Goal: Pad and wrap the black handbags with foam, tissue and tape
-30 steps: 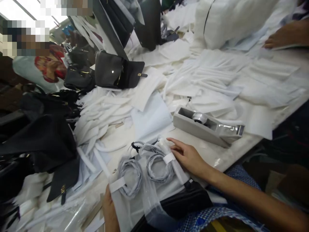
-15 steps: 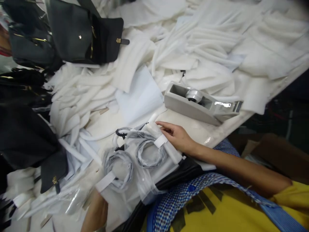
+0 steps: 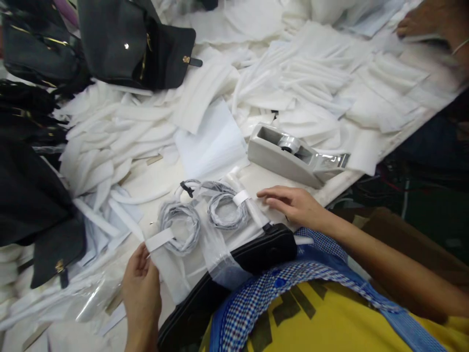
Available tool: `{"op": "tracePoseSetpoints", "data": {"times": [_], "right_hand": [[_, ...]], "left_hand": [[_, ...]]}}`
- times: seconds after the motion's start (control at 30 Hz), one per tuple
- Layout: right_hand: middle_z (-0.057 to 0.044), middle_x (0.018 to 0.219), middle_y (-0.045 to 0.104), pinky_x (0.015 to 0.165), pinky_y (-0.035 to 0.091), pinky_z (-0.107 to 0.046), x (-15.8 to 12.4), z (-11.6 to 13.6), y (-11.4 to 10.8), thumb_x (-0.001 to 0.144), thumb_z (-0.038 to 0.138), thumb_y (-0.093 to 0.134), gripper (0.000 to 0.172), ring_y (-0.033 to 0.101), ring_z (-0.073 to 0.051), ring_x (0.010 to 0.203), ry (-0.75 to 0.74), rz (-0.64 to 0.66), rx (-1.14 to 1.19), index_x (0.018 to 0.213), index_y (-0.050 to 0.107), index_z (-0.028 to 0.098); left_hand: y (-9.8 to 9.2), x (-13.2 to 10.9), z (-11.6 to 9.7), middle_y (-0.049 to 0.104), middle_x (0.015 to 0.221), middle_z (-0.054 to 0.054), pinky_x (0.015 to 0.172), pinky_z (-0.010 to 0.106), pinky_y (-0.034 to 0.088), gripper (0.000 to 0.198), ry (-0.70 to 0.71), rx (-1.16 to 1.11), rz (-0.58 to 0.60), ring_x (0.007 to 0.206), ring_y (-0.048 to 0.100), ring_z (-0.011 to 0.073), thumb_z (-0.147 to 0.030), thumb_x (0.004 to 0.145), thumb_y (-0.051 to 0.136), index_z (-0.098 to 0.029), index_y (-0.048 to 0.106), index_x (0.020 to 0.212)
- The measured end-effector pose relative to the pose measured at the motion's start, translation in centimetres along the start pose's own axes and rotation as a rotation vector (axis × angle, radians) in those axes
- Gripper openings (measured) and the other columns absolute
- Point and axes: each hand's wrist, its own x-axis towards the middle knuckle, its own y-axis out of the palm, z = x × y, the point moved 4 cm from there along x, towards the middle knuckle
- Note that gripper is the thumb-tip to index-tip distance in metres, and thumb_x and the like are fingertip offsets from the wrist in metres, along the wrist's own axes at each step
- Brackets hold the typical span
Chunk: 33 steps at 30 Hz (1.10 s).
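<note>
**Two coils (image 3: 193,230) on one black bag (image 3: 266,249)**

The bag is lying at the table's (image 3: 273,181) near edge. The left hand (image 3: 141,283) is touching one white strip (image 3: 160,240), pinch unclear; the right hand (image 3: 302,205) is sitting just beside, fingers loosely extended, bare tabletop separating it from one dispenser (image 3: 282,159).

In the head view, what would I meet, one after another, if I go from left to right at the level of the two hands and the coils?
Black flap with gold clasp → left hand → first wrapped coil → second wrapped coil → right hand.
</note>
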Motion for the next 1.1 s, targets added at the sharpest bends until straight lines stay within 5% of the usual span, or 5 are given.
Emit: {"op": "tracePoseSetpoints", "data": {"times": [0.2,0.37,0.53,0.83,1.1], "right_hand": [[-0.011,0.134,0.063,0.105,0.046,-0.042,-6.6,-3.0,-2.3,0.078,0.066,0.064,0.06,0.058,-0.032,0.125,0.118,0.363,0.101,0.13,0.065,0.035],[-0.008,0.114,0.073,0.109,0.043,-0.046,-6.8,-4.1,-2.0,0.064,0.042,0.08,0.02,0.062,-0.034,0.118,0.114,0.081,-0.108,0.083,0.08,0.043],[-0.009,0.104,0.076,0.107,0.043,-0.052,-7.8,-3.9,-0.1,0.06,0.047,0.08,0.023,0.066,-0.037,0.11,0.394,-0.148,0.027,0.08,0.076,0.037],[-0.012,0.099,0.074,0.078,0.057,-0.043,-7.9,-4.0,0.8,0.057,0.046,0.083,0.058,0.071,-0.033,0.099,0.448,-0.006,0.206,0.11,0.062,0.046],[-0.012,0.067,0.072,0.07,0.058,-0.047,-5.1,-2.3,0.0,0.054,0.038,0.085,0.016,0.071,-0.04,0.088,0.4,0.046,-0.04,0.064,0.074,0.031]], "left_hand": [[-1.3,-7.9,1.6,0.069,0.12,0.011,0.091,0.041,0.057,0.039,-0.034,-0.47,-0.068,0.107,0.067,0.0258,-0.049,0.096,0.049,-0.017,0.07,0.101],[-1.8,-11.6,0.9,0.071,0.116,0.009,0.103,0.037,0.048,0.031,0.169,-0.216,0.005,0.114,0.063,0.0231,-0.039,0.096,0.053,-0.02,0.074,0.105],[-1.9,-12.5,0.6,0.072,0.114,0.008,0.101,0.035,0.049,0.029,0.197,-0.275,0.012,0.109,0.066,0.0213,-0.034,0.097,0.052,-0.021,0.073,0.111],[-1.2,-13.1,1.4,0.072,0.105,0.007,0.071,0.026,0.055,0.021,0.084,-0.518,0.165,0.08,0.069,0.0158,-0.032,0.094,0.057,-0.021,0.07,0.106],[-1.9,-10.3,-0.4,0.073,0.092,0.0,0.063,0.023,0.05,0.029,0.15,-0.16,0.391,0.072,0.062,0.0148,-0.027,0.081,0.071,-0.027,0.072,0.111]]}}
